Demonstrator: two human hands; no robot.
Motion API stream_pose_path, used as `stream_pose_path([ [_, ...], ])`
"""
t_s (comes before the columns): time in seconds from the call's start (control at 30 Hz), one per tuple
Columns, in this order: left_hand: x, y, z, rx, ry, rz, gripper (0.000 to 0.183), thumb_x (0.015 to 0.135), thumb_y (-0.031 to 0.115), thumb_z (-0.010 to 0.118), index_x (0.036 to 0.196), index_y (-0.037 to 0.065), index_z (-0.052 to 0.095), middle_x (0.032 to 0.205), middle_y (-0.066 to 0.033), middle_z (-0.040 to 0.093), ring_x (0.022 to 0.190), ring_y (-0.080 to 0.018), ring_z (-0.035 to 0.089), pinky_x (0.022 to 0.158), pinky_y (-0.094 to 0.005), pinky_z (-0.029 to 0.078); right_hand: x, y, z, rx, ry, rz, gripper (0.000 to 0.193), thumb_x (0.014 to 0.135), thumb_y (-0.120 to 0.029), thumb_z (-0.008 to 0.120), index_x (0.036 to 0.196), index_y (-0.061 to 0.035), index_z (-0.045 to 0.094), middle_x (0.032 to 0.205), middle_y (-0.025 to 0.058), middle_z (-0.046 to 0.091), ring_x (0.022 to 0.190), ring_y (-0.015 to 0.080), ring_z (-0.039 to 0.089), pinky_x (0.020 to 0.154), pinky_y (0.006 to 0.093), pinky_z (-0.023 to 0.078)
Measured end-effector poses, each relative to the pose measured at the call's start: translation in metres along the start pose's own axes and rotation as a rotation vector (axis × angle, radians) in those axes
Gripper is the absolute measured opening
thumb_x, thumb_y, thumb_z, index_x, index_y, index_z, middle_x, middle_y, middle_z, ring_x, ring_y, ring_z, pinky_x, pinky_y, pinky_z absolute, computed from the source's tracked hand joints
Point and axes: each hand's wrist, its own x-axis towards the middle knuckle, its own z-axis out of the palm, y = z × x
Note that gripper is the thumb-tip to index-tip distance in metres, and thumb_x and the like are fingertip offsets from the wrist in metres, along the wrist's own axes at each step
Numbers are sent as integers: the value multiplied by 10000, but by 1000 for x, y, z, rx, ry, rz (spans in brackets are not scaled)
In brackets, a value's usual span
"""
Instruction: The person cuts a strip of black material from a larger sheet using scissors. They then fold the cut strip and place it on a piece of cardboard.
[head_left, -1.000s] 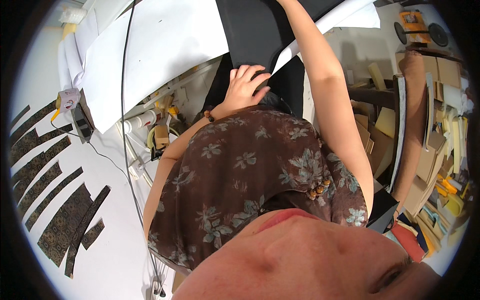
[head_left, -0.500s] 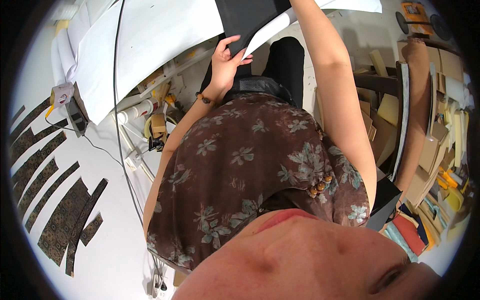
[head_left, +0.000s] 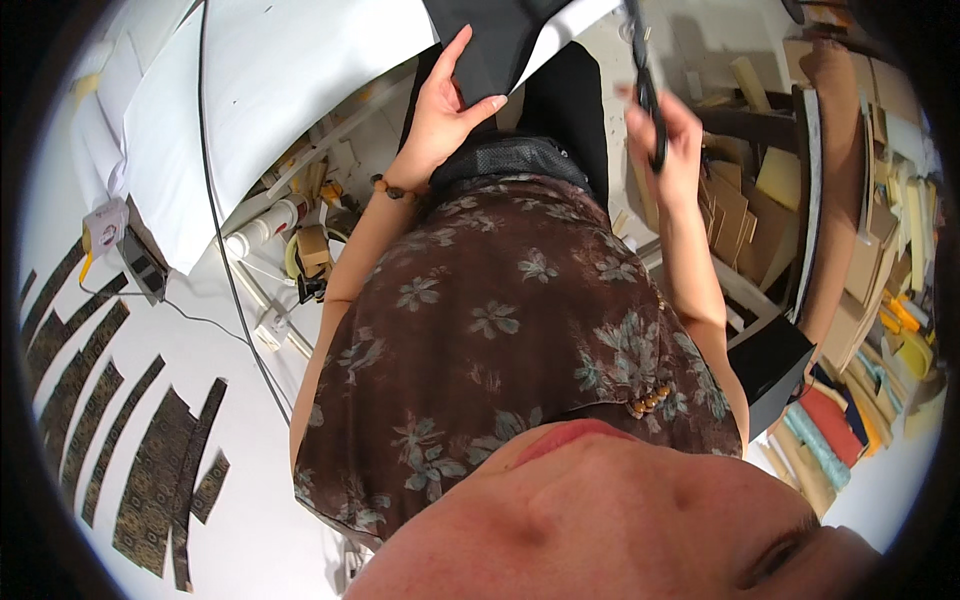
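A black sheet, its material hard to tell, hangs over the near edge of the table, with a white fold beside it. My left hand grips the sheet's lower edge, thumb on the near corner and index finger stretched along its face. To the right, my right hand is closed round the black handles of a pair of scissors. The scissors point away from me, apart from the sheet; motion blurs their blades, which reach the top of the picture.
White paper covers the table ahead, crossed by a black cable. Patterned dark strips lie on a white surface at the left. A brown roll and cardboard pieces stand at the right.
My right arm, stretched out past the top edge before, has drawn back and right, bringing the scissors into view. My left hand has shifted slightly up, still on the black sheet.
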Motion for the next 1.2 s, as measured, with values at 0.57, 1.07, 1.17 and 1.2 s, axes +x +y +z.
stream_pose_path([
  [0.57, 1, -2, -6, -138, -209, -174, 817, 861, -141, 570, 1552, 50, 179, 1341, -83, 468, 888, -121, 567, 752, -262, 498, -134, 25, 38, 85, -39, 518, 266, 881, -200, 756, 1016, 22, 692, 805, -39, 656, 740, 23, 539, 655, 188, 416],
  [1.07, -2, -14, -10, -318, -169, -148, 781, 871, -147, 478, 1556, 67, 169, 1209, -80, 533, 767, -129, 572, 708, -317, 486, -141, 48, 44, 279, -73, 571, 353, 923, -303, 701, 1093, 7, 703, 725, -102, 534, 647, -2, 422, 567, 185, 305],
  [1.17, -3, -20, -14, -377, -197, -155, 790, 868, -145, 474, 1558, 78, 162, 1068, -81, 595, 749, -139, 580, 699, -323, 478, -136, 48, 47, 249, -73, 521, 343, 924, -286, 702, 1096, 11, 700, 754, -94, 566, 663, 0, 440, 581, 176, 328],
  [1.2, -3, -19, -13, -382, -199, -159, 794, 866, -143, 474, 1559, 82, 159, 1019, -80, 610, 742, -143, 582, 697, -324, 476, -134, 48, 49, 258, -74, 518, 339, 924, -280, 703, 1097, 11, 699, 762, -89, 576, 668, 1, 446, 585, 173, 335],
])
